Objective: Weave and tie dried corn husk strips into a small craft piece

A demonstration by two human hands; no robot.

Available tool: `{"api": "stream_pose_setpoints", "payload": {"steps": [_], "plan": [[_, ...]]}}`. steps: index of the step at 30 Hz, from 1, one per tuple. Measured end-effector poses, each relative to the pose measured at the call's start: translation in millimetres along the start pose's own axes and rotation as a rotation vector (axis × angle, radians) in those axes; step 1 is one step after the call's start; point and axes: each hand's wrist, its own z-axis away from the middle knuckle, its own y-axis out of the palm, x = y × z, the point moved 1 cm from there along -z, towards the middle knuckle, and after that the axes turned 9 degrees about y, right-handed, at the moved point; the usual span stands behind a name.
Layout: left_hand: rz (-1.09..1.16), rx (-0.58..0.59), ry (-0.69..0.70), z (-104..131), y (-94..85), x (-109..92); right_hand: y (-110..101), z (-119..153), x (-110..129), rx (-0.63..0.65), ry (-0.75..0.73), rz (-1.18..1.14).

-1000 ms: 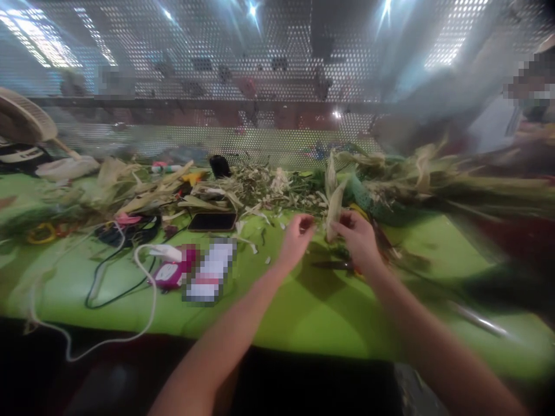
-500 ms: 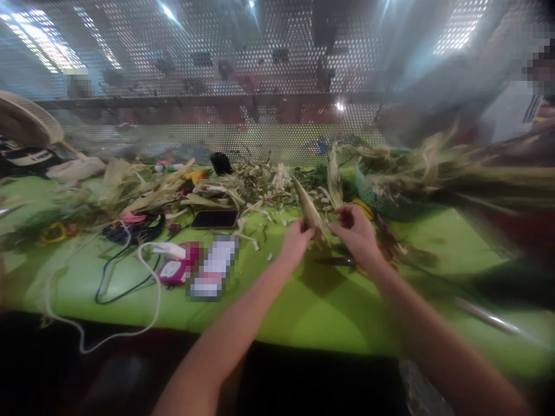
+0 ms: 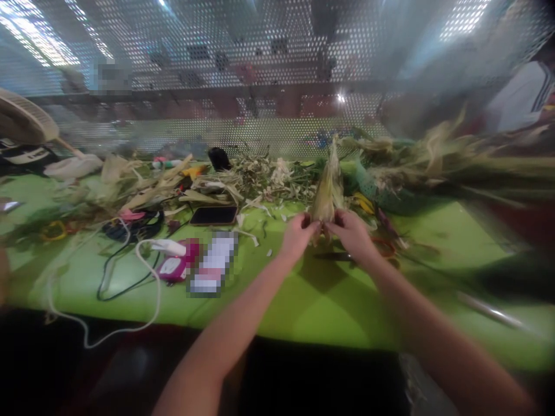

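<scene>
A pale, dried corn husk (image 3: pixel 328 188) stands with its tip up between my two hands. My left hand (image 3: pixel 299 236) pinches its lower left edge, and my right hand (image 3: pixel 350 232) pinches the lower right edge, with the thumbs close together at the base. Scissors with dark blades (image 3: pixel 332 256) and orange handles lie on the green table (image 3: pixel 299 312), partly behind my right hand. Husk scraps (image 3: pixel 281 173) are heaped behind the hands.
A dark phone (image 3: pixel 214 215), a blurred-out bright screen (image 3: pixel 214 263), a magenta device (image 3: pixel 177 263) and a looping white cable (image 3: pixel 158 289) lie at the left. A green basket (image 3: pixel 390 188) with husks stands at the right. A person in white (image 3: pixel 520 95) is at the far right.
My right hand has come in to the left and now grips the husk's base beside my left hand. The husk is spread wider and more upright. The camera view has shifted slightly.
</scene>
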Motion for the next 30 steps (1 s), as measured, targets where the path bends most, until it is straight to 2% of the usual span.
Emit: {"api": "stream_pose_setpoints", "payload": {"steps": [7,15,21,24,27,28,30], "plan": [[0.034,-0.013,-0.038,-0.2,-1.8,-3.6,2.7,1.7,3.7,0.044,0.049,-0.037],[0.063,0.003,-0.127,2.0,-1.9,-23.9,-7.5,-0.6,5.4,0.012,0.084,0.018],[0.036,-0.063,-0.111,-2.9,-8.3,-28.2,-18.9,-6.8,-1.8,-0.086,0.055,0.110],[0.082,-0.184,-0.083,-13.5,-22.1,-27.0,-29.5,-10.7,-4.7,-0.150,0.018,0.199],[0.164,-0.450,-0.042,-26.9,-44.4,-29.4,-40.4,-15.1,-8.8,-0.207,-0.002,0.292],[0.191,-0.564,-0.011,-30.6,-52.9,-31.3,-43.0,-16.7,-10.5,-0.212,-0.006,0.293],[0.249,-0.715,0.028,-36.1,-68.9,-35.8,-46.1,-19.7,-13.7,-0.198,-0.005,0.266]]}}
